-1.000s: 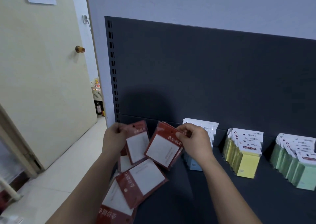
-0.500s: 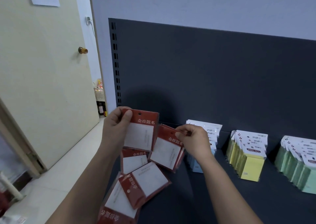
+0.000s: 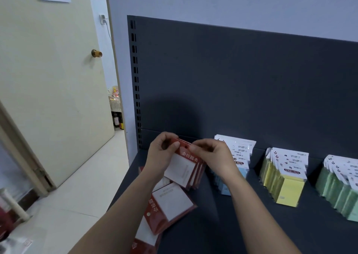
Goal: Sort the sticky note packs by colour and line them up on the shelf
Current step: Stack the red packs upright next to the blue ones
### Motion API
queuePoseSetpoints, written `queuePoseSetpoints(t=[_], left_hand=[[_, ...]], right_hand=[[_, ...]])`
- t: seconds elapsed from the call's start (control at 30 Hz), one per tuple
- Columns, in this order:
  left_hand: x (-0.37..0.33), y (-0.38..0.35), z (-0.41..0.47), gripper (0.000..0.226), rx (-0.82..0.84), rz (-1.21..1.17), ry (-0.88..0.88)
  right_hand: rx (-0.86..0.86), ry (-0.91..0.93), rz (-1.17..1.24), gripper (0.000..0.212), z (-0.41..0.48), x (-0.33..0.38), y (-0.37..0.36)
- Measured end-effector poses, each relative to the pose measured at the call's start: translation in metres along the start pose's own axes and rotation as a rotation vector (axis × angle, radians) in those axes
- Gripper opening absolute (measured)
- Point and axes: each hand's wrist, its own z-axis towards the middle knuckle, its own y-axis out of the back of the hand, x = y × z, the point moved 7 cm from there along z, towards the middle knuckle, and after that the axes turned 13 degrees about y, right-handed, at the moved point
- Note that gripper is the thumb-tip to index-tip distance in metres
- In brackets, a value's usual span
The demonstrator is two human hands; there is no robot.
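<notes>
Both hands hold one small stack of red sticky note packs (image 3: pixel 184 168) above the left end of the dark shelf (image 3: pixel 209 224). My left hand (image 3: pixel 160 155) grips the stack's top left corner. My right hand (image 3: pixel 211 155) pinches its top edge from the right. More red packs (image 3: pixel 170 205) lie loose and overlapping on the shelf below the stack, down to the front edge. To the right stand three rows: blue packs (image 3: pixel 238 168), partly hidden by my right hand, yellow packs (image 3: pixel 284 178) and green packs (image 3: pixel 341 188).
A dark back panel (image 3: pixel 232 83) rises behind the shelf, with a slotted upright (image 3: pixel 135 75) at its left. An open cream door (image 3: pixel 48 79) and pale tiled floor (image 3: pixel 77 195) lie to the left.
My left hand brought its red pack over onto the packs in my right hand, so both hands now hold one stack. The camera has tilted down a little.
</notes>
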Motion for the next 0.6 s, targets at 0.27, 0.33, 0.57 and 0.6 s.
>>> queuePoseSetpoints(t=[0.27, 0.33, 0.57, 0.6], left_hand=[[0.033, 0.066, 0.026, 0.026, -0.167, 1.136, 0.250], [0.045, 0.072, 0.023, 0.031, -0.107, 1.346, 0.331], [0.052, 0.073, 0.020, 0.050, -0.059, 1.270, 0.331], [0.053, 0.071, 0.020, 0.051, -0.029, 1.282, 0.334]], right_hand=[[-0.059, 0.072, -0.320, 0.011, 0.004, -0.001, 0.006], [-0.078, 0.067, -0.331, 0.012, 0.005, -0.002, 0.006], [-0.095, 0.044, -0.345, 0.013, 0.007, -0.007, 0.009], [-0.099, 0.039, -0.342, 0.013, 0.007, -0.007, 0.010]])
